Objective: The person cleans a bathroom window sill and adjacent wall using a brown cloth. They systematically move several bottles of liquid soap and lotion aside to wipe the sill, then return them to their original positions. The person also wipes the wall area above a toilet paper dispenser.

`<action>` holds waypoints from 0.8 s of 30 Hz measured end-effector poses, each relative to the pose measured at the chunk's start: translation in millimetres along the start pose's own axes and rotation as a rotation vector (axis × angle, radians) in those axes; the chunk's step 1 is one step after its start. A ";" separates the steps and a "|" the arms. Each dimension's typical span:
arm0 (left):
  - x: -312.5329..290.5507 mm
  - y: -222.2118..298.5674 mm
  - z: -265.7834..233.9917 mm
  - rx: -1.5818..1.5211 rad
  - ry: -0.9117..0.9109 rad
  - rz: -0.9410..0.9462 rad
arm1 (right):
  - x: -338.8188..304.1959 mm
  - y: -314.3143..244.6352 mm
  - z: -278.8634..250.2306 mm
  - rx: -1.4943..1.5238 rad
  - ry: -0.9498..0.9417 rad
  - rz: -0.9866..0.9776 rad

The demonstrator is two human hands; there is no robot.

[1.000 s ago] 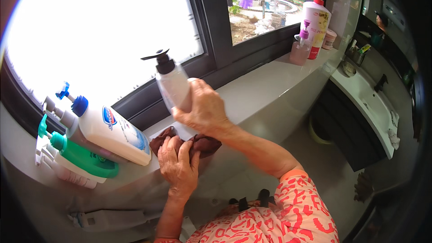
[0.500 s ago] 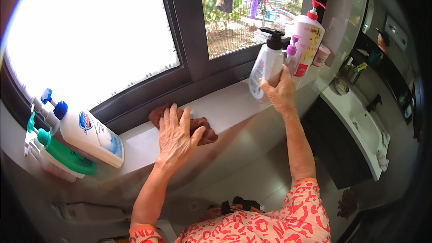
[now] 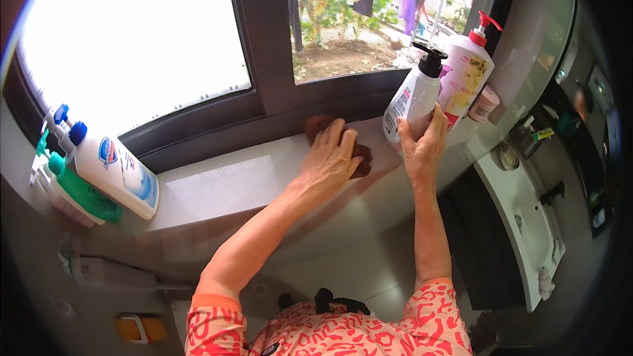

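Observation:
My left hand (image 3: 326, 160) presses a crumpled brown cloth (image 3: 317, 126) onto the pale windowsill (image 3: 227, 181), its fingers bent over the fabric. Held in my right hand (image 3: 424, 148) is a white pump bottle (image 3: 410, 102) with a black pump head, tilted slightly to the right. Thumb and fingers wrap its lower part; I cannot tell whether its base touches the sill. Right behind it stands a large pale pink pump bottle (image 3: 472, 69) with a red pump. A small purple-topped bottle is mostly hidden between these two.
A small pink jar (image 3: 485, 104) sits at the sill's right end. On the left end are a white bottle with a blue pump (image 3: 117, 170) and a green pump bottle (image 3: 84, 188). A dark window frame (image 3: 264, 115) borders the sill; a white washbasin (image 3: 517, 217) is lower right.
My left hand has slid the brown cloth rightward along the sill, toward the held bottle. The black-pump bottle in my right hand now covers most of the purple-topped bottle. The view has shifted.

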State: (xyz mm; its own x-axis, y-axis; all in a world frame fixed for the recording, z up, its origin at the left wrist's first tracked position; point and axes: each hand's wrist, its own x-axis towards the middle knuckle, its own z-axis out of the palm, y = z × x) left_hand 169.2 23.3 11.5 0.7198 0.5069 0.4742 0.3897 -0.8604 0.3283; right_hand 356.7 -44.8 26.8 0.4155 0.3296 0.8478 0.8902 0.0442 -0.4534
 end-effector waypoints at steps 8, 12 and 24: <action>50.3 20.5 35.4 -0.056 -0.037 -0.054 | -2.3 8.7 7.4 -0.168 0.079 -0.064; 43.3 21.8 47.8 0.143 0.086 -0.035 | -1.3 19.8 13.4 -0.188 0.114 -0.152; -38.1 -2.2 -18.3 0.171 0.114 -0.102 | -47.0 -56.0 13.1 0.197 -0.067 -0.307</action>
State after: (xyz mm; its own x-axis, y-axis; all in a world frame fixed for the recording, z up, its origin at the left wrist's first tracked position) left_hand 130.4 6.8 7.7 0.6057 0.5863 0.5379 0.5560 -0.7955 0.2410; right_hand 284.8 -50.4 8.7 0.1155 0.3330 0.9358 0.9157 0.3295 -0.2303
